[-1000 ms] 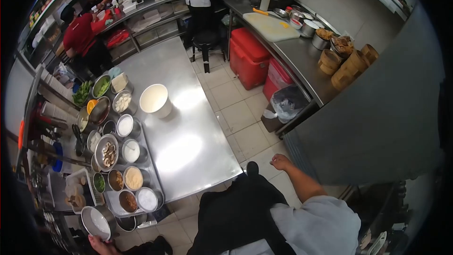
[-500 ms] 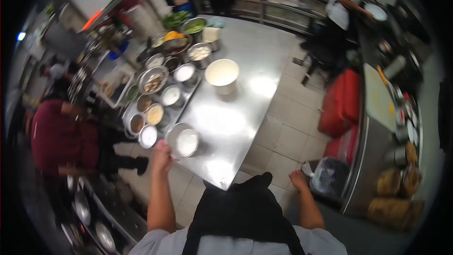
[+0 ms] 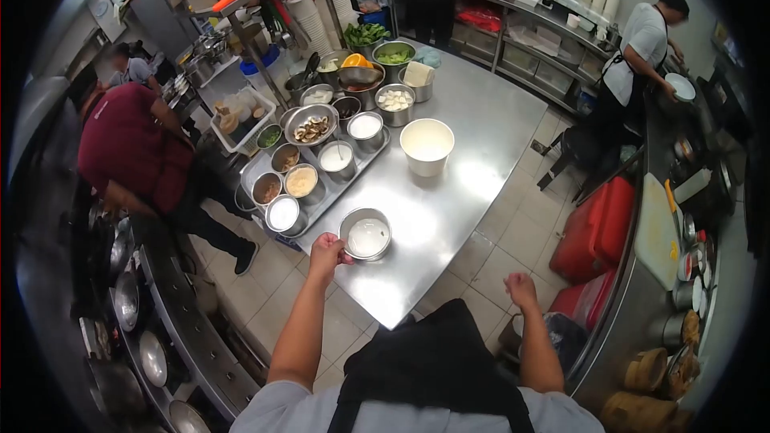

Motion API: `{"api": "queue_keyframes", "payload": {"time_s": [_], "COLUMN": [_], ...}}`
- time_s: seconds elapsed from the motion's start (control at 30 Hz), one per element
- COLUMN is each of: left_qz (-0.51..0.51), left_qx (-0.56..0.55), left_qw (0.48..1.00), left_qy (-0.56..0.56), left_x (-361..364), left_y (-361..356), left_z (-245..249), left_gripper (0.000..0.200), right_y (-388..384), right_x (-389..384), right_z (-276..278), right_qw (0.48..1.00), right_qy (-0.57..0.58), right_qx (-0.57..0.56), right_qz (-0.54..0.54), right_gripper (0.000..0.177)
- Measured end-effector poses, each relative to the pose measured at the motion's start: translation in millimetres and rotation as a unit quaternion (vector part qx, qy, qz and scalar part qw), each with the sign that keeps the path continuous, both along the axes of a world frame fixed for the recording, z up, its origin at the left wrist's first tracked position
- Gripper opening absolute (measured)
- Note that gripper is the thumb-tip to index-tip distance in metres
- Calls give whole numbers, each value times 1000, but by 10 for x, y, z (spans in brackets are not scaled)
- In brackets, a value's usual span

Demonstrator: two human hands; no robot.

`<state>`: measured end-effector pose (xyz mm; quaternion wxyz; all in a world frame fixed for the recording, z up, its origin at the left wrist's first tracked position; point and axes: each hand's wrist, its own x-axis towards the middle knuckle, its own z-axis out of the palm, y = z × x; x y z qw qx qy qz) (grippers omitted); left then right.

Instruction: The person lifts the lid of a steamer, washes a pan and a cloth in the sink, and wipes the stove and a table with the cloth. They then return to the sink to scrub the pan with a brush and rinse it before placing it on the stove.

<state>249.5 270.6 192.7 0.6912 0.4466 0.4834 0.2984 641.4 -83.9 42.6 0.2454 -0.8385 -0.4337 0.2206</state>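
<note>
My left hand [image 3: 329, 256] grips the rim of a metal container [image 3: 368, 234] at the near left part of the steel table [image 3: 409, 252]. The container's inside is pale and shiny. Farther back stands a white tub [image 3: 427, 147], its inside pale. To the left, a metal tray [image 3: 342, 187] bears several metal pots, among them one with grated pale food [image 3: 301, 181] and one with white contents [image 3: 283, 213]. A bowl of sliced mushrooms [image 3: 311, 125] rests among them. My right hand [image 3: 520, 289] hangs over the floor right of the table, fingers curled in, nothing visible in them.
A person in dark red [image 3: 136, 136] leans at the left beside a stove [image 3: 192, 337]. Another person in white [image 3: 646, 40] stands at the right counter, holding a bowl. Red bins [image 3: 593, 228] and a cutting board [image 3: 656, 232] are at the right. Another person stands at the back.
The view has shifted, so the table and its pots appear farther right. My left hand still holds the metal container. My right hand remains out to the side.
</note>
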Motion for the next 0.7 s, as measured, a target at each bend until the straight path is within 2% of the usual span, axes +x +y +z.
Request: {"api": "queue_keyframes", "payload": {"time_s": [0.07, 0.13, 0.2, 0.33, 0.47, 0.53, 0.63, 0.7], "left_qz": [-4, -2, 63, 129, 91, 84, 52, 16], "left_qx": [-3, -7, 99, 172, 204, 201, 170, 136], "left_qw": [1000, 1000, 973, 962, 964, 967, 977, 980], "left_qy": [0, 5, 197, 171, 146, 134, 115, 143], "left_x": [-31, -73, -66, 44, 601, 990, 1513, 1733], "left_y": [41, 24, 44, 169, 196, 171, 54, -17], "left_z": [-9, 6, 102, 545, 1137, 1363, 1504, 1484], "left_gripper": [11, 11, 14, 14, 14, 13, 13, 14], "right_y": [621, 1228, 1834, 2961, 4315, 4984, 5989, 6428], "right_x": [-59, 89, 284, 516, 1165, 1425, 1787, 1843], "right_z": [668, 1206, 1433, 2306, 2356, 2350, 2180, 2184], "right_qw": [986, 989, 977, 979, 972, 977, 975, 992], "right_qy": [60, 48, 95, 41, 28, 16, -12, -49], "right_qx": [99, 103, 170, 195, 231, 210, 212, 92], "right_qz": [-124, -97, -85, -33, 32, 21, 59, 65], "right_gripper": [27, 32, 39, 53, 64, 69, 72, 76]}}
